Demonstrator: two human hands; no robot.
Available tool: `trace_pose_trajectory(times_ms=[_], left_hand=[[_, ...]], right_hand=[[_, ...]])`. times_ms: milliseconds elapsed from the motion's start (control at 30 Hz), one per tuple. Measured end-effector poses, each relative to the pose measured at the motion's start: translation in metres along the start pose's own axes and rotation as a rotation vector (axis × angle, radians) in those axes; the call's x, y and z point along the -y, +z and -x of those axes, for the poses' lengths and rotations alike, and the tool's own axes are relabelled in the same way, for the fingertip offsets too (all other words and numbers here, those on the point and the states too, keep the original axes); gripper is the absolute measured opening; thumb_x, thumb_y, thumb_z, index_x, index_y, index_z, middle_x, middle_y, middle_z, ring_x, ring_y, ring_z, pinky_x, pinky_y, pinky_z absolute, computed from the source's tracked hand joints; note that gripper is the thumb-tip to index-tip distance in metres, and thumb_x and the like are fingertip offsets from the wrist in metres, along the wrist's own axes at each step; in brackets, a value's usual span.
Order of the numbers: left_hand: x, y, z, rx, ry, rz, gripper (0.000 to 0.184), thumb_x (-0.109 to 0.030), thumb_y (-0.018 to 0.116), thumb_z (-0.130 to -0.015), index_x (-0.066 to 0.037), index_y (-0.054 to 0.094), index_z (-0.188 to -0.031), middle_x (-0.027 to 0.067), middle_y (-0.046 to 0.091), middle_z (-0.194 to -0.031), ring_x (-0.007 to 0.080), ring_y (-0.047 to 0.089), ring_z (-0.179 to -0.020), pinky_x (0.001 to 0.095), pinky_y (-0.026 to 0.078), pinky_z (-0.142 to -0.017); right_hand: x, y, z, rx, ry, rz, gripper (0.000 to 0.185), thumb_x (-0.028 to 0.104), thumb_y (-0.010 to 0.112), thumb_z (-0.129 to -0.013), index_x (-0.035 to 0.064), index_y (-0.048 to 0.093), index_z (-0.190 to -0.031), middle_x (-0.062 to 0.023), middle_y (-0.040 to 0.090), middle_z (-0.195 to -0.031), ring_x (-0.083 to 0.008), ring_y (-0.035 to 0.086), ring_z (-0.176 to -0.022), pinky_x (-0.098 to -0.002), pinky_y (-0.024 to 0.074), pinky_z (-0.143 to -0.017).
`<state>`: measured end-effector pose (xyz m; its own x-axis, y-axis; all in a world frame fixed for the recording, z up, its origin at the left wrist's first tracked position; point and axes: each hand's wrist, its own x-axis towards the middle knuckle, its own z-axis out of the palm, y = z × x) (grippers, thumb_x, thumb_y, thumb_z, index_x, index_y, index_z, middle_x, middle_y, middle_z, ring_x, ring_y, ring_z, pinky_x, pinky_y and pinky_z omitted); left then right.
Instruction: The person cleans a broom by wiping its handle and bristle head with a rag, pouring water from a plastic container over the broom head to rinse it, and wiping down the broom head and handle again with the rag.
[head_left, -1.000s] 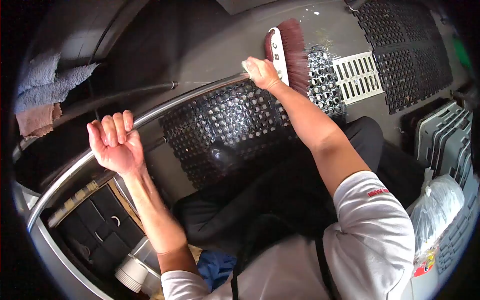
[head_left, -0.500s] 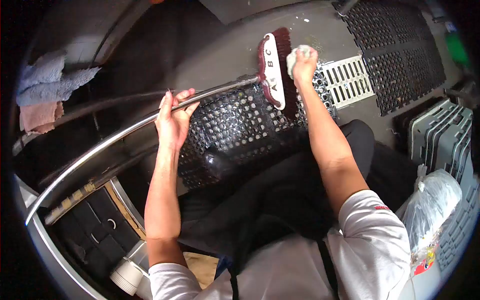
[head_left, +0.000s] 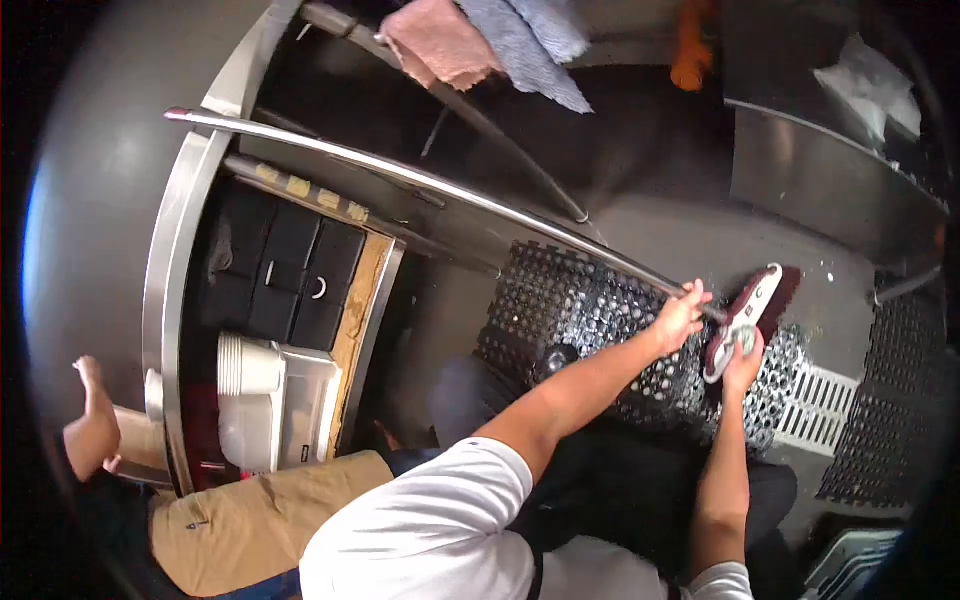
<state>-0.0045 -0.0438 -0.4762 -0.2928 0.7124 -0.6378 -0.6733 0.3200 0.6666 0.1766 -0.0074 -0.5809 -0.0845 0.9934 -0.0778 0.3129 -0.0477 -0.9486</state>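
A broom with a long metal handle (head_left: 430, 180) slants across the view, its white-and-maroon head (head_left: 745, 322) at the right above the floor mat. Near the head, my left hand (head_left: 682, 318) has its fingers round the lower end of the handle. My right hand (head_left: 741, 365) presses a pale, crumpled cloth or pad (head_left: 743, 339) against the white face of the broom head. The bristles point to the upper right.
Black perforated mats (head_left: 550, 295) and a white drain grate (head_left: 818, 408) are on the floor. Cloths (head_left: 440, 42) hang at the top. Stacked white cups (head_left: 248, 366) stand on a shelf at left. Another person in tan clothing (head_left: 265, 515) is at the lower left, an arm (head_left: 92, 430) visible.
The view has swung left, bringing another person into sight. My left hand has slid along the handle close to the broom head, and my right hand has brought the cloth onto the head.
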Motion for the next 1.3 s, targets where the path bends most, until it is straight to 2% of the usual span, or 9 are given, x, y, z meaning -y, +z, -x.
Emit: trace_pose_trajectory(times_ms=[200, 367, 567, 600, 667, 800, 967, 1100, 1300], left_hand=[[-0.043, 0.008, 0.026, 0.101, 0.105, 0.072, 0.042, -0.053, 0.047, -0.098, -0.012, 0.048, -0.111, 0.0108, 0.064, -0.113, 0.0194, 0.06, -0.095, 0.0415, 0.048, -0.086], [-0.079, -0.003, 0.056, 0.154, 0.247, 0.171, 0.044, -0.048, 0.046, -0.099, -0.01, 0.048, -0.077, 0.0173, 0.066, -0.092, 0.03, 0.061, -0.105, 0.0502, 0.045, -0.094], [-0.164, 0.015, 0.111, 0.054, 0.421, 0.3, 0.044, -0.046, 0.043, -0.101, -0.011, 0.049, -0.075, 0.0071, 0.047, -0.062, 0.0241, 0.052, -0.063, 0.0516, 0.048, -0.086], [-0.182, 0.016, 0.123, 0.099, 0.5, 0.312, 0.047, -0.047, 0.045, -0.1, -0.013, 0.046, -0.067, 0.0038, 0.041, -0.058, 0.0212, 0.045, -0.057, 0.0469, 0.048, -0.073], [-0.216, 0.026, 0.147, 0.098, 0.611, 0.224, 0.055, -0.053, 0.042, -0.099, -0.016, 0.035, -0.058, -0.0036, 0.029, -0.053, 0.0142, 0.03, -0.05, 0.0345, 0.033, -0.057], [-0.241, 0.027, 0.157, 0.123, 0.652, 0.229, 0.055, -0.056, 0.044, -0.097, -0.017, 0.034, -0.06, -0.0052, 0.027, -0.053, 0.0113, 0.026, -0.049, 0.031, 0.034, -0.057], [-0.252, 0.032, 0.165, 0.152, 0.645, 0.207, 0.055, -0.056, 0.048, -0.096, -0.015, 0.034, -0.062, -0.0049, 0.027, -0.054, 0.0106, 0.027, -0.05, 0.0306, 0.035, -0.059], [-0.251, 0.034, 0.167, 0.182, 0.633, 0.204, 0.054, -0.055, 0.047, -0.096, -0.015, 0.035, -0.062, -0.0049, 0.028, -0.053, 0.0103, 0.027, -0.05, 0.0304, 0.034, -0.06], [-0.26, 0.024, 0.175, 0.291, 0.634, 0.164, 0.054, -0.056, 0.046, -0.097, -0.016, 0.034, -0.063, -0.0049, 0.028, -0.055, 0.0104, 0.027, -0.051, 0.0293, 0.033, -0.06]], right_hand=[[0.046, -0.009, 0.004, -0.118, -0.059, -0.016, 0.043, 0.005, 0.058, -0.09, 0.0011, 0.051, -0.132, -0.0192, 0.061, -0.123, -0.0281, 0.059, -0.111, -0.0369, 0.0423, -0.1], [0.115, -0.01, 0.002, -0.086, -0.142, -0.13, 0.046, 0.0, 0.051, -0.089, 0.0038, 0.05, -0.135, -0.0173, 0.06, -0.125, -0.0282, 0.057, -0.114, -0.0364, 0.0415, -0.101], [0.134, 0.024, -0.007, 0.086, -0.22, -0.679, 0.043, 0.001, 0.049, -0.094, -0.002, 0.046, -0.136, -0.0135, 0.054, -0.134, -0.0236, 0.052, -0.123, -0.0377, 0.0392, -0.107], [0.176, 0.008, -0.002, 0.053, -0.247, -0.691, 0.042, 0.005, 0.049, -0.095, -0.0014, 0.047, -0.137, -0.0124, 0.053, -0.135, -0.0227, 0.052, -0.123, -0.0368, 0.0384, -0.107], [0.21, -0.014, -0.011, -0.126, -0.132, -0.727, 0.038, 0.01, 0.049, -0.098, 0.0002, 0.049, -0.135, -0.0136, 0.055, -0.134, -0.0223, 0.054, -0.12, -0.0346, 0.0427, -0.102], [0.237, -0.046, -0.04, -0.075, -0.188, -1.232, 0.043, 0.023, 0.045, -0.103, 0.0017, 0.041, -0.14, -0.0125, 0.056, -0.131, -0.0207, 0.056, -0.117, -0.035, 0.0456, -0.099], [0.244, -0.034, -0.053, 0.024, -0.25, -0.988, 0.05, 0.032, 0.039, -0.105, 0.0043, 0.035, -0.147, -0.0108, 0.05, -0.138, -0.0194, 0.052, -0.121, -0.0349, 0.0427, -0.103], [0.229, -0.033, -0.068, -0.039, 0.002, -1.133, 0.048, 0.034, 0.033, -0.107, 0.0073, 0.037, -0.146, -0.0089, 0.051, -0.136, -0.0176, 0.052, -0.119, -0.0332, 0.0408, -0.104], [0.229, -0.044, -0.089, -0.137, -0.333, -0.533, 0.047, 0.033, 0.039, -0.105, 0.0048, 0.043, -0.142, -0.0103, 0.054, -0.134, -0.0182, 0.053, -0.119, -0.0319, 0.0402, -0.102]])
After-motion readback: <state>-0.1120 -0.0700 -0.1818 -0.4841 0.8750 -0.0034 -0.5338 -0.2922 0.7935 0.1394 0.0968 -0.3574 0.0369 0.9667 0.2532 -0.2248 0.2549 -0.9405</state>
